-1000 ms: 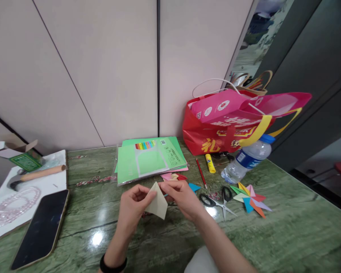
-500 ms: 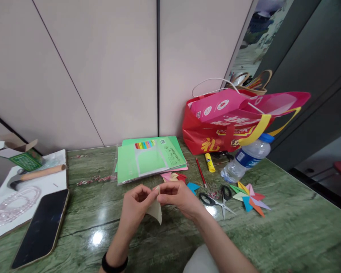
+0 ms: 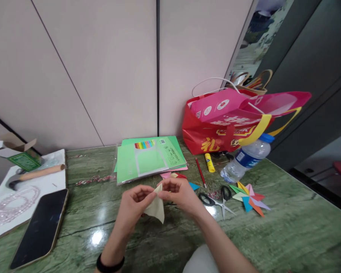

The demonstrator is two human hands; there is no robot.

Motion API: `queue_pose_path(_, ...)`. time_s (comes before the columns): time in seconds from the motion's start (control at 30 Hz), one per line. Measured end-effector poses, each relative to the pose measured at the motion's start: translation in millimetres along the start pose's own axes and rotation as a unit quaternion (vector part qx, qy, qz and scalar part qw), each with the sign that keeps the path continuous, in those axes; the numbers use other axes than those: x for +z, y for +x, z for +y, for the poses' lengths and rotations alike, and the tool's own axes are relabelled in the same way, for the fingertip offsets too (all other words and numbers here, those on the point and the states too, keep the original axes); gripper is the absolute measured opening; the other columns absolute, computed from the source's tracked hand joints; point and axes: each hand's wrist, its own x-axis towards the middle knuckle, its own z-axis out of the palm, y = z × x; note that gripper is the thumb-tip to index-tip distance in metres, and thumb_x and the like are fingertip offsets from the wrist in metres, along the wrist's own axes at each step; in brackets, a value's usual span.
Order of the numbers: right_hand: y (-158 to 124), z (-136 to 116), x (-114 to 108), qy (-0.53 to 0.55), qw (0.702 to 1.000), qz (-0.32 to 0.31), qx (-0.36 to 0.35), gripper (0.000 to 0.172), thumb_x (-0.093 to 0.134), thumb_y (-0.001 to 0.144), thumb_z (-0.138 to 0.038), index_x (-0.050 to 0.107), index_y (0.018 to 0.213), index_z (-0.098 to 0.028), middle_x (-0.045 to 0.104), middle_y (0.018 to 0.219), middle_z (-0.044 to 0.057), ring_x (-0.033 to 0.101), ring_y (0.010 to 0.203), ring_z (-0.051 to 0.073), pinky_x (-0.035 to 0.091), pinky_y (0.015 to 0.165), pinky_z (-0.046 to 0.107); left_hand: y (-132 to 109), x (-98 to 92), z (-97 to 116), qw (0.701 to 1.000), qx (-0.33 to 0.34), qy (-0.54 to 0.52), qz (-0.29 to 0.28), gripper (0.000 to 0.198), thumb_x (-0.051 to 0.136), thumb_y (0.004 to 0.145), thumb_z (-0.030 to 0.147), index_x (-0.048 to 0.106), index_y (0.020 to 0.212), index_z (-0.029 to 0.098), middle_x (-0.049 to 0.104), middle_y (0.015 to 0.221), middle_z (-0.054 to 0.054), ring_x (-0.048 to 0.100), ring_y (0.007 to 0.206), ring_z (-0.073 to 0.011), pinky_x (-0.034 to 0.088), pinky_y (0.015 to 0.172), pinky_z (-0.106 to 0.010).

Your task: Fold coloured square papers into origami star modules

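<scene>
A small piece of cream paper [image 3: 157,208] hangs between my two hands above the green marbled table [image 3: 88,212]. My left hand [image 3: 135,203] pinches its upper left side between thumb and fingers. The fingers of my right hand [image 3: 177,193] are closed on the paper's upper right edge. Behind my right hand, pink, cream and red folded paper pieces [image 3: 173,175] are partly hidden, with a blue piece [image 3: 193,185] beside them. To the right lie open black-handled scissors [image 3: 220,203] and a multicoloured folded-paper pinwheel shape [image 3: 250,197].
Green paper packs [image 3: 147,159] lie near the wall. A red pencil [image 3: 200,172], yellow glue stick [image 3: 209,163], tilted water bottle [image 3: 247,159] and red bag [image 3: 199,132] stand or lie at the right. On the left are a phone [image 3: 41,227], a hammer [image 3: 36,173] and a green box [image 3: 25,159].
The cream paper has turned, and more of its surface shows, with its tip now standing above my fingertips. My left wrist has shifted slightly left.
</scene>
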Motion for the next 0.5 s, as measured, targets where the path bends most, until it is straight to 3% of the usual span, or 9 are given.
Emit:
queue_pose_path(0.23,-1.0,1.0,6.5,-0.01,0.997,0.059,-0.055,0.034,0.078,0.053,-0.029,0.049,0.066,-0.017,0.056,0.064,-0.004,0.052,0.058,0.009,0.042,0.054,0.021,-0.1,2.0,-1.2,0.999,0.023,0.003,0.029,0.017,0.072,0.06,0.027,0.066,0.068,0.014,0.068,0.064,-0.002,0.06,0.056,-0.013,0.045,0.051,-0.02)
queue_pose_path(0.4,-1.7,-1.7,5.6,-0.061,0.993,0.04,-0.09,0.018,0.069,0.067,-0.03,0.066,0.08,-0.018,0.065,0.074,0.003,0.058,0.067,0.014,0.047,0.061,0.027,0.5,-0.7,-3.4,0.999,0.024,0.004,0.036,0.019,0.069,0.064,0.027,0.066,0.077,0.014,0.07,0.068,-0.004,0.062,0.059,-0.015,0.046,0.051,-0.021)
queue_pose_path(0.5,-1.4,-4.5,2.4,-0.109,0.984,0.041,-0.134,0.014,0.061,0.074,-0.029,0.071,0.079,-0.02,0.069,0.08,0.005,0.061,0.077,0.018,0.049,0.07,0.031,0.5,-1.0,-2.3,0.999,0.022,0.002,0.042,0.018,0.07,0.062,0.027,0.066,0.075,0.014,0.07,0.066,-0.004,0.063,0.059,-0.016,0.046,0.05,-0.021)
